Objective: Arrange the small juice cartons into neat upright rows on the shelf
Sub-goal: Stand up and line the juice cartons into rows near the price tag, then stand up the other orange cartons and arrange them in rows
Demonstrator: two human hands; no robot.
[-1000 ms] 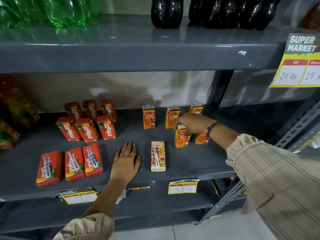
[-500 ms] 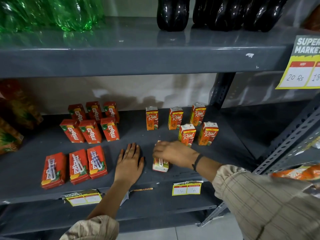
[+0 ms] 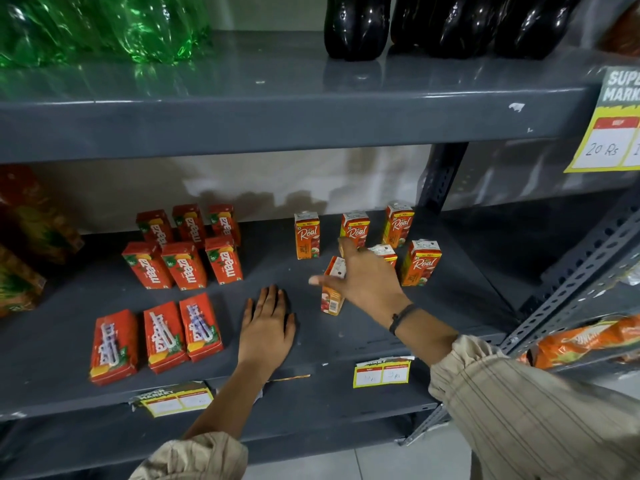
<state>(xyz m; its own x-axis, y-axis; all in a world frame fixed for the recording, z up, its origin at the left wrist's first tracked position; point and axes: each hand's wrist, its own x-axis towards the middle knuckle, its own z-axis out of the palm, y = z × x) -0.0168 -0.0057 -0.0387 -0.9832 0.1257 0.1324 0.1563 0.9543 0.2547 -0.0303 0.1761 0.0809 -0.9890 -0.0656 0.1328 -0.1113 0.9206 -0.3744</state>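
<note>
On the grey middle shelf, my right hand grips an orange Real juice carton, held nearly upright just above the shelf. Three Real cartons stand upright at the back, and two more stand in front; one is in full view and one is partly hidden by my hand. My left hand lies flat on the shelf, fingers apart, holding nothing. To the left, several red Maaza cartons stand upright in two rows, and three Maaza cartons lie flat near the front edge.
The shelf above carries green bottles and dark bottles. Orange packets sit at the far left. A perforated upright post and slanted brace stand to the right. Price tags hang on the shelf edge.
My right hand took hold of the Real carton that lay flat by the front edge, lifted it and tipped it upright, moving it back toward the standing cartons. My left hand stayed flat.
</note>
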